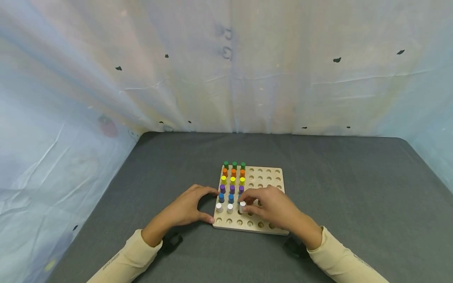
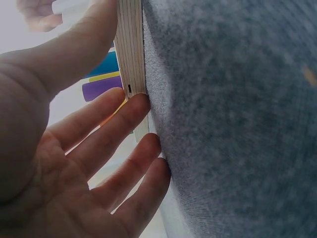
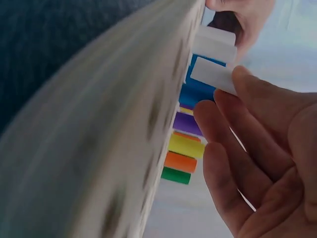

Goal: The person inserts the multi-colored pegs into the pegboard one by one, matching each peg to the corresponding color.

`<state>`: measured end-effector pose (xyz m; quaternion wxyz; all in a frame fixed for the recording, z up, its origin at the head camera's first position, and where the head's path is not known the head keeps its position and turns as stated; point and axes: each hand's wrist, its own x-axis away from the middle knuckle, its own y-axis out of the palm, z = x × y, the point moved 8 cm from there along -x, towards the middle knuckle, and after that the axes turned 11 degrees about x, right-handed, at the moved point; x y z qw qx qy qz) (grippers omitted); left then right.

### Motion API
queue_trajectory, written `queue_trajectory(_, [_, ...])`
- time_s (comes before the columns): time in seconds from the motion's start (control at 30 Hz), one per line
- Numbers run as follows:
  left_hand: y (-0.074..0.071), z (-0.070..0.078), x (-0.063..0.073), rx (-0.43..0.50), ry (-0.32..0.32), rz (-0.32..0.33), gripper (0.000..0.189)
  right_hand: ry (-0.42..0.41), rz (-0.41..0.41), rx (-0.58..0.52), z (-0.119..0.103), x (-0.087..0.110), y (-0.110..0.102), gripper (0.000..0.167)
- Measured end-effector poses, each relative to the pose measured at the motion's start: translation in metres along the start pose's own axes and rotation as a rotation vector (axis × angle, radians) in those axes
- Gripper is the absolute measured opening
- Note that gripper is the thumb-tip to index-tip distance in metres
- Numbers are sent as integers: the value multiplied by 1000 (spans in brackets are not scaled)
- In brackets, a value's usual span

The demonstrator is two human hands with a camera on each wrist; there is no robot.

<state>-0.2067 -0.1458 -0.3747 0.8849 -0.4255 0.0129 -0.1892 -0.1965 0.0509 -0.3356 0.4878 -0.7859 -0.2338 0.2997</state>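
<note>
A wooden pegboard [image 1: 244,229] lies on the table, its left three columns bearing rows of coloured pegs. My right hand [image 1: 274,206] pinches a white peg [image 3: 213,75] between thumb and fingertips. That peg is tilted above the third hole of the white row, right of two standing white pegs [image 1: 230,208]. Behind them stand blue [image 1: 231,198], purple [image 1: 232,189], yellow [image 1: 232,181], orange [image 1: 234,172] and green pegs [image 1: 234,165]. My left hand [image 1: 187,206] rests at the board's left edge, thumb by the near corner, fingers loosely extended along the side [image 2: 131,54].
Bare round holes fill the board's right columns and its nearest row. A dark grey cloth [image 1: 336,177] covers the table around it. Pale printed sheeting [image 1: 265,78] hangs along the back and both sides. Dark wrist devices [image 1: 172,241] sit under the forearms.
</note>
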Motion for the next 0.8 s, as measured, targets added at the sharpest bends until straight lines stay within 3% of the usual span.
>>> queue_trajectory(0.63, [-4, 0, 2, 5, 12, 6, 75, -5, -26, 53, -8, -4, 10, 18])
queue_trajectory(0.8, [-8, 1, 2, -21, 15, -40, 74, -5, -56, 68, -3, -1, 0, 21])
